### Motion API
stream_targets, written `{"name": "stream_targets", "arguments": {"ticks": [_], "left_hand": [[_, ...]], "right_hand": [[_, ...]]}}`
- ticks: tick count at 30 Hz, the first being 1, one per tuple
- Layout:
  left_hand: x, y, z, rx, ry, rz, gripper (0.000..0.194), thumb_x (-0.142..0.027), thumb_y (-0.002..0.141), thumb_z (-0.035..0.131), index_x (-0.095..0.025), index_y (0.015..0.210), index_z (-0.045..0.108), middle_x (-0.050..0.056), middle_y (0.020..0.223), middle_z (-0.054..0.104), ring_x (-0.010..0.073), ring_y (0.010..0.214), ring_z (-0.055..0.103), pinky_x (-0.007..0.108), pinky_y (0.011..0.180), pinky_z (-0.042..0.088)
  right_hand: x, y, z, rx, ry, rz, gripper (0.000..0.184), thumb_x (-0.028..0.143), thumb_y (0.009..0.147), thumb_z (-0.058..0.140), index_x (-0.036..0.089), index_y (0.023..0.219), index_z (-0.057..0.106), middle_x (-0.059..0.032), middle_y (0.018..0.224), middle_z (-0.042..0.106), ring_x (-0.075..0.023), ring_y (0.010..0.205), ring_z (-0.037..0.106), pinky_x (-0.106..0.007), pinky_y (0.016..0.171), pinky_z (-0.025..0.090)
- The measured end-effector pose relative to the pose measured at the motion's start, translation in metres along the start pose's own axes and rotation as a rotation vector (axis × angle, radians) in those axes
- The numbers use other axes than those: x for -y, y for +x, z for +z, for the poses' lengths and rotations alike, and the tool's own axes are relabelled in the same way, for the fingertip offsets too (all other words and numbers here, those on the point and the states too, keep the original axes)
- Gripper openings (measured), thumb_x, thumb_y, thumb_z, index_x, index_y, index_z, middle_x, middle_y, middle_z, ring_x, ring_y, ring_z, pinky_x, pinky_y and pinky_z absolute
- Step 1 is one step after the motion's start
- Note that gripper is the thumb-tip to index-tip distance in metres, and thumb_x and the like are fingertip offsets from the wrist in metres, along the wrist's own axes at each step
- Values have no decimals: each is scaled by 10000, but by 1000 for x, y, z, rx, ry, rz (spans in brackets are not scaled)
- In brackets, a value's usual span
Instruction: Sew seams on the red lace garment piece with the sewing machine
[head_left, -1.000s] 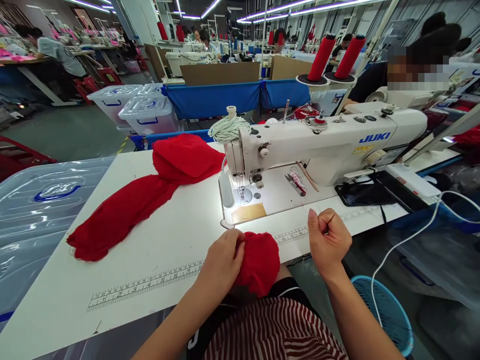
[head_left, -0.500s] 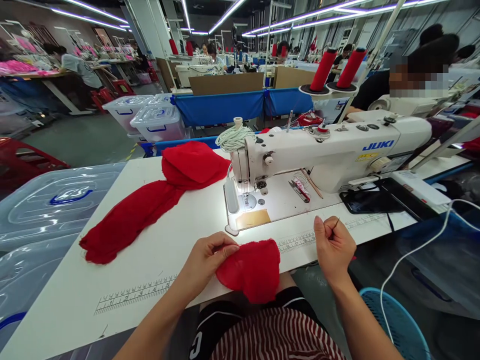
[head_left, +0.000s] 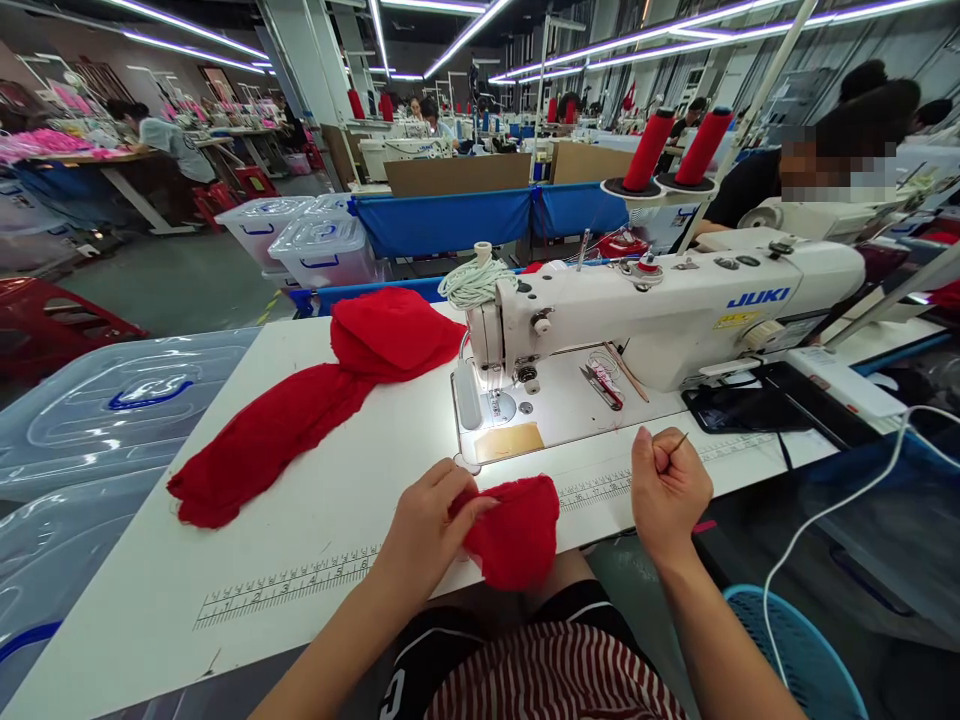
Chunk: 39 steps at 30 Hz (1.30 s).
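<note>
A small red fabric piece [head_left: 517, 535] hangs over the table's front edge above my lap. Its upper left edge is pinched between thumb and fingers of my left hand [head_left: 431, 515]. To the right, my right hand [head_left: 671, 495] is raised in a fist near the printed ruler. From that fist sticks the tip of a thin, pointed brownish tool [head_left: 679, 441]; the remainder is hidden by the fingers. Beyond my hands stands a white sewing machine [head_left: 645, 295], its needle area lit. A larger red fabric piece [head_left: 277, 435], gathered in the middle, lies on the left.
Thread snips [head_left: 601, 386] and a brown stick [head_left: 628, 372] lie on the machine bed. A phone [head_left: 742, 408] rests at the right, near a white cable [head_left: 825, 500]. Clear plastic boxes [head_left: 135, 400] stand left; a blue basket [head_left: 795, 650] is below right. A co-worker [head_left: 832, 150] sits at back right.
The camera view has tilted up and shifted left. My left hand has moved along the small red piece's edge, spreading then regripping it. The tool tip in my right fist has become visible.
</note>
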<state>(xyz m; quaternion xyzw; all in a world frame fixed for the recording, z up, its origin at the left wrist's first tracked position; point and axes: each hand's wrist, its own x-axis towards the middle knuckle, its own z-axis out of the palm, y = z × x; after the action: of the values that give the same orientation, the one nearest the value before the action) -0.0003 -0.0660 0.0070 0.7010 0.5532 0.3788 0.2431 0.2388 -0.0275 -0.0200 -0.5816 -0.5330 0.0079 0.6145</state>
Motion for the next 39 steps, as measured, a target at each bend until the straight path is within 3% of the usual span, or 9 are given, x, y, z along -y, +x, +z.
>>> {"name": "stream_targets", "arguments": {"ticks": [7, 10, 13, 17, 19, 27, 33, 36, 39], "left_hand": [[31, -6, -25, -148, -406, -385, 307, -443, 774, 631, -194, 636, 515, -39, 585, 501, 116, 550, 474, 237, 516, 399], [27, -7, -25, -24, -412, -397, 273, -467, 793, 597, -196, 762, 586, -11, 685, 550, 134, 620, 499, 248, 544, 418], [9, -3, -13, 60, -422, -381, 283, -477, 838, 531, -200, 797, 571, -17, 684, 523, 123, 608, 475, 237, 535, 402], [-17, 2, 5, 132, -505, -348, 307, -494, 837, 516, -194, 791, 562, -10, 696, 543, 124, 608, 481, 237, 541, 414], [-23, 2, 6, 197, -550, -331, 326, -499, 847, 497, -189, 781, 577, 1, 694, 566, 129, 609, 497, 248, 556, 435], [-10, 6, -14, 178, -156, -119, 115, -296, 784, 595, -209, 753, 663, 16, 732, 583, 155, 673, 527, 265, 592, 430], [-9, 7, -8, 427, -973, -523, 279, -441, 759, 675, -183, 863, 655, -8, 669, 567, 69, 461, 467, 221, 480, 418], [-10, -1, 2, 566, -1238, -682, 393, -419, 628, 800, -171, 899, 660, 22, 705, 630, 101, 529, 555, 220, 507, 463], [-10, -4, 14, 506, -1309, -811, 406, -456, 641, 781, -149, 878, 657, 61, 731, 665, 155, 583, 601, 264, 515, 507]], "right_hand": [[-58, 43, -49, -324, -191, 192, 295, 262, 814, 561, 252, 603, 355, 44, 566, 361, -138, 517, 349, -341, 566, 311], [-57, 51, -66, 36, -306, 235, 343, 306, 673, 748, 281, 975, 588, 0, 604, 568, -148, 458, 410, -350, 500, 277], [-20, 29, -56, 165, -286, 110, 576, 385, 785, 643, 305, 1317, 437, -58, 855, 676, -153, 463, 464, -355, 503, 344], [39, -27, -15, 686, 206, -168, 252, 336, 798, 643, 269, 1038, 607, -23, 871, 687, -130, 490, 513, -271, 456, 418], [54, -43, 2, 699, 265, -167, 202, 308, 792, 633, 235, 980, 622, -41, 843, 691, -173, 660, 605, -272, 566, 470], [46, -27, 10, 878, 608, 452, 287, 440, 884, 506, 196, 736, 538, 33, 609, 497, -101, 531, 413, -213, 490, 344], [48, -14, 12, 1026, 935, 1050, 384, 531, 699, 710, 171, 707, 577, 13, 655, 577, -85, 537, 467, -210, 535, 388], [39, -8, 14, 969, 924, 1069, 368, 495, 660, 750, 178, 700, 569, 21, 638, 580, -89, 528, 489, -211, 532, 409], [27, -3, 17, 921, 692, 778, 318, 480, 733, 680, 180, 711, 579, 17, 615, 558, -101, 509, 473, -224, 490, 402]]}}
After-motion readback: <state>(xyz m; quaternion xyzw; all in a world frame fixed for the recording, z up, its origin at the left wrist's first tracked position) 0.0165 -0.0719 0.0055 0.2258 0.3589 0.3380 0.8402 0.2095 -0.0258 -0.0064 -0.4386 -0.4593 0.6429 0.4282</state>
